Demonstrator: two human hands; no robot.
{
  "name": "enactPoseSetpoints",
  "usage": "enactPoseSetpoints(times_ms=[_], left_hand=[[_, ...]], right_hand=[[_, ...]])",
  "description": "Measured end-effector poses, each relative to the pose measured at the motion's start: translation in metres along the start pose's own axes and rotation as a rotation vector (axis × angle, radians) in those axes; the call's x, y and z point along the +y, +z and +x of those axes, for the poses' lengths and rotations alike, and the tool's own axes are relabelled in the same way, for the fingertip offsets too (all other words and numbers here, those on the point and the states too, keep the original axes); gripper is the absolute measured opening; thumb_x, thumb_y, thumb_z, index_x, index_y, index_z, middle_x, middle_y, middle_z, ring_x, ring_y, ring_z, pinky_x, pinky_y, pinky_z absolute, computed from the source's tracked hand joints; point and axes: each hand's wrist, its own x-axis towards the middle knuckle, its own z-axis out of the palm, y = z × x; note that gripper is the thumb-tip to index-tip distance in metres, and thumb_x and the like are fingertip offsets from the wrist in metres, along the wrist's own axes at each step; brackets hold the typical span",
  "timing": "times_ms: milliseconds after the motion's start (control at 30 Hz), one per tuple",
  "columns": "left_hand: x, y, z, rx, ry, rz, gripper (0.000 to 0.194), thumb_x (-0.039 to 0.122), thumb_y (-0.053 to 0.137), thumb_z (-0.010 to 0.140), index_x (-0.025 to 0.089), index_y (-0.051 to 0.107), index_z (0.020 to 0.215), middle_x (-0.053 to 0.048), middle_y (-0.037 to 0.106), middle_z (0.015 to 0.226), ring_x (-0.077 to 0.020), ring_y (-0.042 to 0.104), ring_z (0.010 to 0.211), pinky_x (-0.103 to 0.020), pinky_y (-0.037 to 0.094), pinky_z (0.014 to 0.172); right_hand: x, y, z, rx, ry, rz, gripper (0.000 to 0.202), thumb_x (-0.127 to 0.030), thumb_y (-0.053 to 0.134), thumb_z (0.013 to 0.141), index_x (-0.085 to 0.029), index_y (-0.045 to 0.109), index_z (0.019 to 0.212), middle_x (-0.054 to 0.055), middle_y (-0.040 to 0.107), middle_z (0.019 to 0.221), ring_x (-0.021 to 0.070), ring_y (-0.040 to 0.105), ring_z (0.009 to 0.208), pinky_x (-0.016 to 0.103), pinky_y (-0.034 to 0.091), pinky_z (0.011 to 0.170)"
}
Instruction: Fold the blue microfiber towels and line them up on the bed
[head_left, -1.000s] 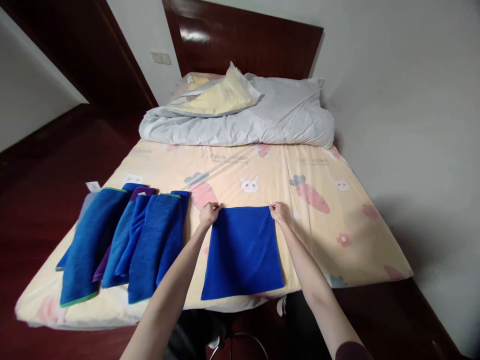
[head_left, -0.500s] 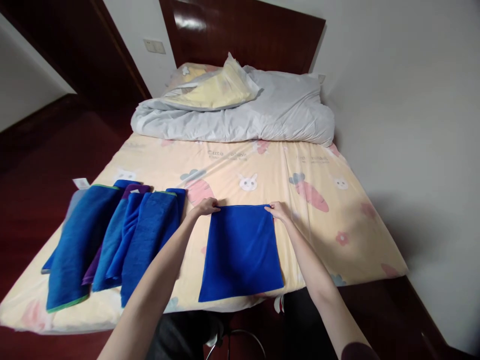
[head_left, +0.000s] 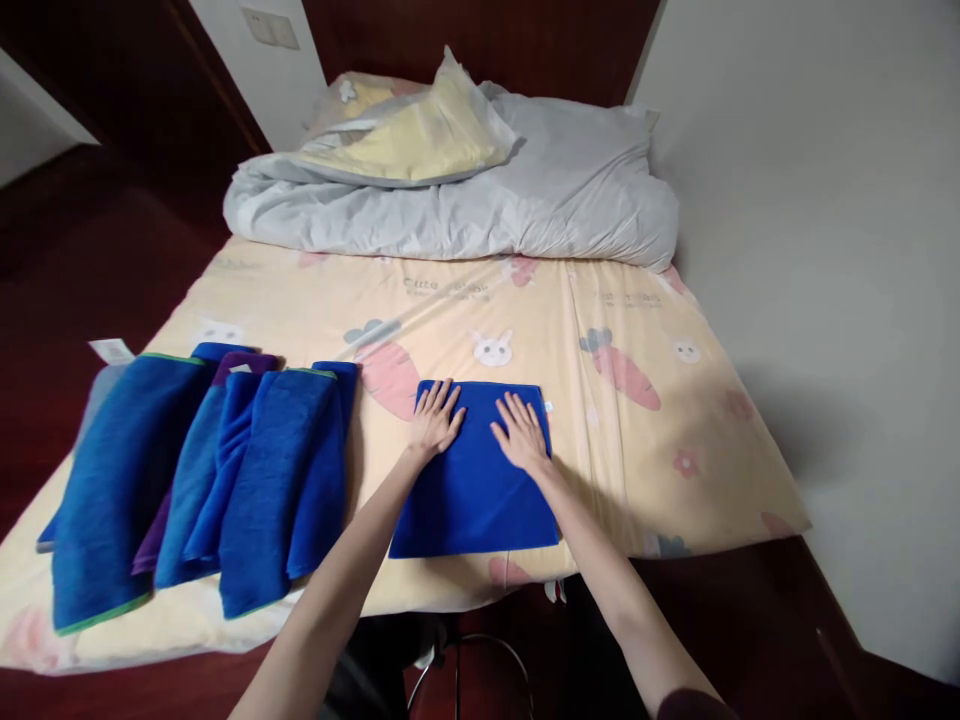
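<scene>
A blue cloth (head_left: 476, 500) lies flat on the bed near its front edge, with a small white tag at its right side. My left hand (head_left: 436, 418) rests palm down on the cloth's upper left part, fingers spread. On the upper right part lies my right hand (head_left: 520, 432), also flat with fingers apart. Neither hand grips anything. Left of the cloth, several folded towels in blue and purple lie side by side, among them a blue one with green edging (head_left: 120, 490) and another blue one (head_left: 277, 480).
The bed (head_left: 637, 480) has a cream sheet with carrots and rabbits. A rolled grey quilt (head_left: 585, 200) and a yellow pillow in a clear cover (head_left: 427, 140) lie at its far end. A white wall stands at the right, and a stool is partly visible below.
Both hands have let go of the cloth's top corners and now lie flat on it with fingers spread. The cloth lies smoother and slightly farther from the bed's front edge. The view has tilted down.
</scene>
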Motion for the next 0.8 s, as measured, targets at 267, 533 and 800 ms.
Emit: enactPoseSetpoints(times_ms=[267,533,800], left_hand=[[0.03,-0.005,-0.031,0.003,0.078,0.045,0.061,0.039,0.037,0.101,0.009,0.037,0.154,-0.016,0.025,0.165,-0.0309,0.014,0.155,-0.055,0.013,0.126],[0.057,-0.025,-0.177,0.002,-0.015,0.068,0.058,0.037,0.037,0.102,0.021,0.033,0.157,-0.01,0.024,0.166,-0.0282,0.018,0.155,-0.053,0.017,0.126],[0.035,-0.041,-0.274,0.084,-0.122,0.058,0.06,0.039,0.037,0.101,0.015,0.037,0.155,-0.015,0.031,0.163,-0.0298,0.024,0.153,-0.053,0.021,0.125]], right_hand=[[-0.022,-0.015,-0.013,0.038,0.05,-0.078,0.058,-0.038,0.035,0.105,-0.013,0.033,0.157,0.012,0.02,0.167,0.0284,0.011,0.156,0.057,0.009,0.125],[-0.04,-0.009,-0.129,0.026,0.09,-0.03,0.055,-0.038,0.032,0.106,-0.023,0.031,0.159,0.007,0.025,0.166,0.0247,0.02,0.154,0.053,0.015,0.125],[-0.01,-0.024,-0.202,0.198,0.233,0.046,0.051,-0.032,0.041,0.101,-0.017,0.05,0.149,0.014,0.039,0.159,0.0317,0.031,0.15,0.057,0.024,0.122]])
